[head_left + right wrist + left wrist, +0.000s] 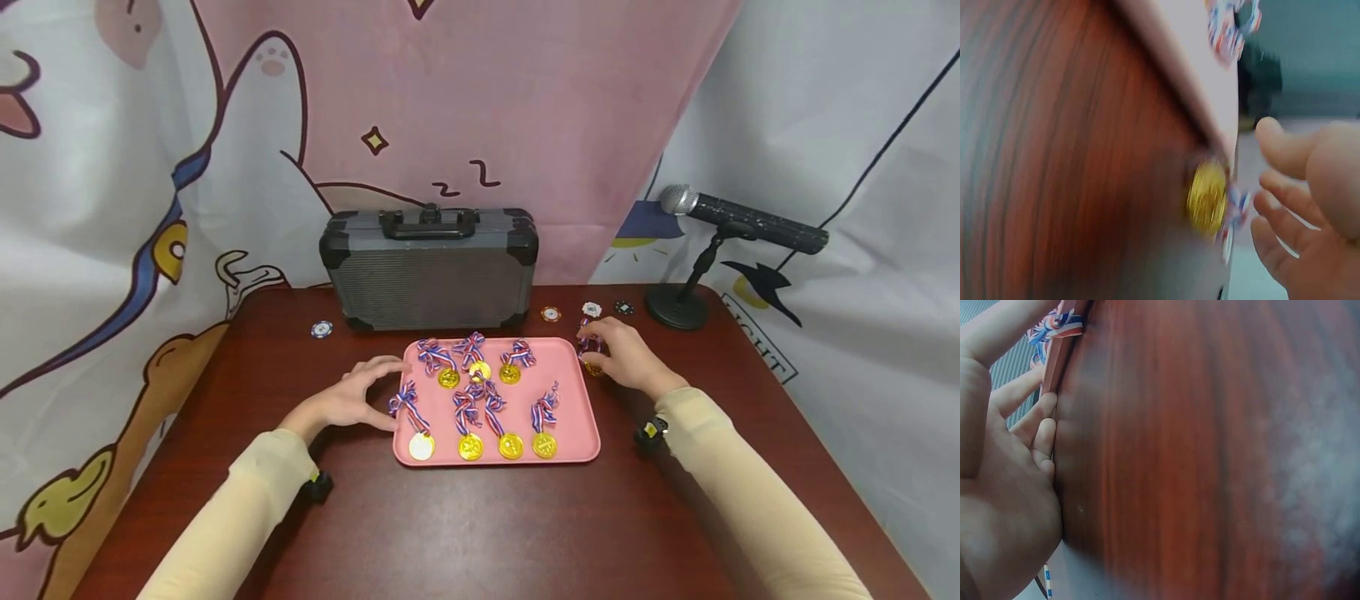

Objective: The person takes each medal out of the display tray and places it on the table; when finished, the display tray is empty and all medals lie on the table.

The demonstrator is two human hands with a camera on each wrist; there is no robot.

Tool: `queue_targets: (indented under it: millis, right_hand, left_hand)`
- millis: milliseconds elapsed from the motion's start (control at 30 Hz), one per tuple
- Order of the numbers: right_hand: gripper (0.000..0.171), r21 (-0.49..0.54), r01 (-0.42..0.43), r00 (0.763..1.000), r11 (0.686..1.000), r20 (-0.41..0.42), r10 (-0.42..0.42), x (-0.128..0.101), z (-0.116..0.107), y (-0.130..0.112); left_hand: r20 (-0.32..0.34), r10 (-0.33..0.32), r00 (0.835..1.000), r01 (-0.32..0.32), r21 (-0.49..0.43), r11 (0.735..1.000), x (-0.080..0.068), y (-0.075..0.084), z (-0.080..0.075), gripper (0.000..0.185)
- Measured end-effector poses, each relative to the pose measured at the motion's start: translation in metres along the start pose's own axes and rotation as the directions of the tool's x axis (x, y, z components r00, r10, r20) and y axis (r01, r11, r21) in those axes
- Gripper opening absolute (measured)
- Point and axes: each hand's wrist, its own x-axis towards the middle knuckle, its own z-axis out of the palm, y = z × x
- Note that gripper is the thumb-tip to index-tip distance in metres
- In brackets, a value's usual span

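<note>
**Medal beside the tray, under the right hand**

A gold medal point(594, 367) with striped ribbon lies on the table point(480, 533) just off the pink tray's point(585, 433) right edge. The right hand point(626, 358) covers it, fingers loosely curled; whether they grip it is unclear. The left hand point(352, 400) rests relaxed against the tray's left edge.

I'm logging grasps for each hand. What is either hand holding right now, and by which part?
The right hand reaches at a gold medal beside the pink tray, fingers at its ribbon; a firm grip cannot be told. The left hand only touches the tray's edge, holding nothing.
</note>
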Motion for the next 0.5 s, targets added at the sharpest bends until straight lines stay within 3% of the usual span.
queue_targets:
  millis: [167, 300, 500]
  right_hand:
    - [0.028, 0.138, 0.053, 0.997, 0.989, 0.053, -0.061, 0.017, 0.016, -0.036]
    - [0.033, 0.208, 0.094, 0.981, 0.974, 0.145, -0.126, 0.029, 0.026, -0.064]
    - [0.042, 0.092, 0.178, 0.943, 0.98, 0.268, -0.196, 0.039, 0.044, -0.082]
  left_hand:
    - [0.001, -0.012, 1.0, 0.012, 0.008, 1.0, -0.002, 0.001, -0.002, 0.096]
    - [-0.007, -0.009, 1.0, 0.009, 0.009, 1.0, -0.002, 0.0, -0.003, 0.096]
    - [-0.002, 0.009, 1.0, -0.009, 0.004, 1.0, -0.002, 0.0, -0.002, 0.096]
